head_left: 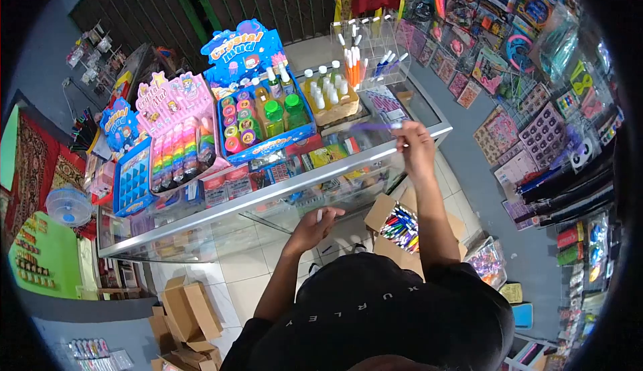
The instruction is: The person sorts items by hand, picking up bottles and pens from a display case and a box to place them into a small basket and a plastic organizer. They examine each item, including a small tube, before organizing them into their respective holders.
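Note:
My right hand is raised over the right end of the glass counter, its fingers closed on a purple marker. The marker points left and is smeared by motion; a white end shows by my fingers. Past it stands a clear acrylic pen rack with orange, blue and white-capped markers upright in it. My left hand hovers in front of the counter, fingers loosely apart; I make out no held thing. Below, between my arms, an open cardboard box on the floor contains many colourful markers.
The glass counter carries a blue display box of slime jars and bottles, a pink display box and a tray of white-capped bottles. Packaged toys hang on the right wall. Empty cartons lie at lower left.

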The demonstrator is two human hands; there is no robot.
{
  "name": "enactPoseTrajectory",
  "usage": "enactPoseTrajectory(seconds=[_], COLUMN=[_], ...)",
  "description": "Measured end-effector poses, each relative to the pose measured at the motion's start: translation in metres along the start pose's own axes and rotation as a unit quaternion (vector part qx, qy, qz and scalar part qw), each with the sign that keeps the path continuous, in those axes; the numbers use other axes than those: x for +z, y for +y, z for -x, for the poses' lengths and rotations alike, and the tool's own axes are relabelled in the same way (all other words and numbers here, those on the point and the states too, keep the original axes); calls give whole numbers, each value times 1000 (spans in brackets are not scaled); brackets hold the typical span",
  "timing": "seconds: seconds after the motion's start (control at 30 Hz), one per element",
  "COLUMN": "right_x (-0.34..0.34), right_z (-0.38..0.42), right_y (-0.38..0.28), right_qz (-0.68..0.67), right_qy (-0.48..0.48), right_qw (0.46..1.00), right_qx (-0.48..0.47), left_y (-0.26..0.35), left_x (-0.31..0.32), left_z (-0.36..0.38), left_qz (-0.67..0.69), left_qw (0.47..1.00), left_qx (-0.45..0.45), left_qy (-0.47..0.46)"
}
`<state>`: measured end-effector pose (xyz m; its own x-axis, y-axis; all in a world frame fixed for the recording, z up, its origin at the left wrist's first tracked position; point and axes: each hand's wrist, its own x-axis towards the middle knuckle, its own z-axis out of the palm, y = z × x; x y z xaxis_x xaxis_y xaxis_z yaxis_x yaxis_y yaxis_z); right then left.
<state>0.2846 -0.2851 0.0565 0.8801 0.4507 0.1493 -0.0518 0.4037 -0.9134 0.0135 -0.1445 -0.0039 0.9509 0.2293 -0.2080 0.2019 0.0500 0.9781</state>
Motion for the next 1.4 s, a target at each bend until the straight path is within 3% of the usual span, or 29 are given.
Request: enactPoseTrajectory(seconds=[0.1, 0.23, 0.43, 0.53, 0.67, 0.97, 1.07, 1.17, 1.27, 1.4], right_x=[-30, -44, -50, -48, -44, -30, -29, -21, -23, -21], right_z=[-29, -70, -170, -212, -245, -274, -281, -281, -304, -321], right_y=[-4, -19, -28, -32, -30, -26, -24, -35, -33, -34], right_qz=[16, 77, 207, 394, 494, 568, 603, 621, 675, 674], right_qy=[82, 165, 146, 142, 65, -22, -43, -75, -118, -143], right_qw=[995, 976, 945, 869, 804, 800, 757, 752, 683, 696], right_qx=[-58, -117, -205, -263, -323, -193, -249, -210, -253, -202], left_y=[-18, -51, -59, -57, -56, -62, -61, -59, -58, -56], left_x=[-3, -5, -6, -7, -7, -1, 1, 5, 7, 11], left_z=[14, 34, 52, 52, 53, 61, 63, 63, 61, 62], left_qz=[17, 62, 93, 109, 110, 134, 127, 113, 123, 135], left_qw=[1000, 996, 990, 988, 987, 980, 980, 980, 977, 975], left_qx=[6, -52, -82, -78, -62, -56, -62, -68, -71, -62], left_qy=[10, 35, 73, 82, 98, 134, 140, 149, 158, 168])
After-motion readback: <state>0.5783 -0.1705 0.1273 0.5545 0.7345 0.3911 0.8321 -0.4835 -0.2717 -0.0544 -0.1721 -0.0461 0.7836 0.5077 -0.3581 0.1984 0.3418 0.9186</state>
